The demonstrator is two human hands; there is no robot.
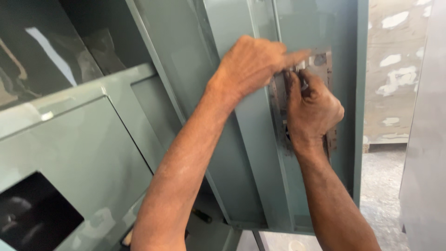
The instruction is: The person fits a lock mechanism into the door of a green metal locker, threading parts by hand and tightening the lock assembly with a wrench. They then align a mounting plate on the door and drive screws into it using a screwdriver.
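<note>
On the green door (251,139), both hands' grips pinch the metal lock plate (325,62).

Both hands crowded the same spot: the left hand (253,62) lay across the top of the bare metal lock plate (324,62) and the right hand (311,109) covered its middle, leaving little room between them. The door's folded edge (361,102) walled in the right side. Open air lay beyond it (toward the patched wall (395,69)). The cabinet body (88,153) blocked the left.
</note>
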